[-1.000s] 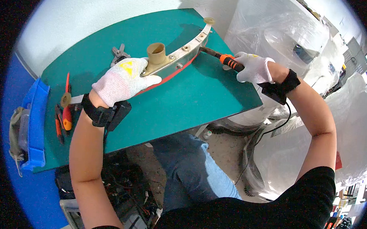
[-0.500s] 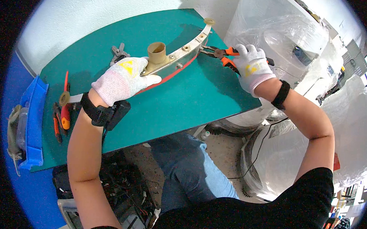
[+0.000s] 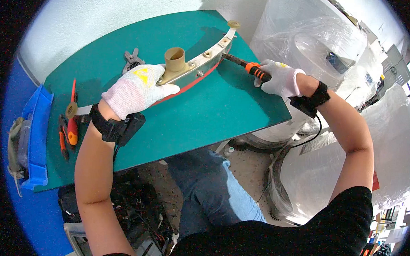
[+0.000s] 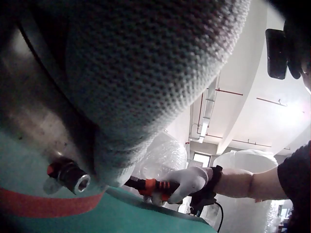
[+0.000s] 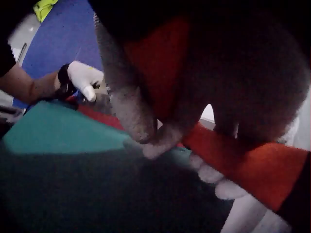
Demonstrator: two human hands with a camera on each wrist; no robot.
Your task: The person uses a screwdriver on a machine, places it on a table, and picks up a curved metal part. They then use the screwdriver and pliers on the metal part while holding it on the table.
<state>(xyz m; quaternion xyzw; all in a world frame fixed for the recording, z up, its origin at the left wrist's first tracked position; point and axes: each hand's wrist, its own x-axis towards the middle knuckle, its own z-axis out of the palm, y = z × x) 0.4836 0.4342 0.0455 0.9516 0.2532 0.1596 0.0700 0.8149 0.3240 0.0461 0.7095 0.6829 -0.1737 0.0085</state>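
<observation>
A curved metal bar with a red lower edge stretches across the table. My gloved left hand grips it beside the upright beige tube, thumb along the near side. In the left wrist view, a socket-head bolt sticks out of the bar close to the glove. My gloved right hand holds pliers with orange and black handles. Their tips meet the bar's outer side near its far right end. A round beige piece caps that end.
On the green table, a grey clamp-like tool lies behind the left hand. A red-orange screwdriver and another orange-handled tool lie left, by a blue bin. Plastic-wrapped white forms stand right of the table.
My right hand turned the pliers one way, opening their handles with spread fingers, then turned back and closed round the handles. My left hand and the bar stayed in place.
</observation>
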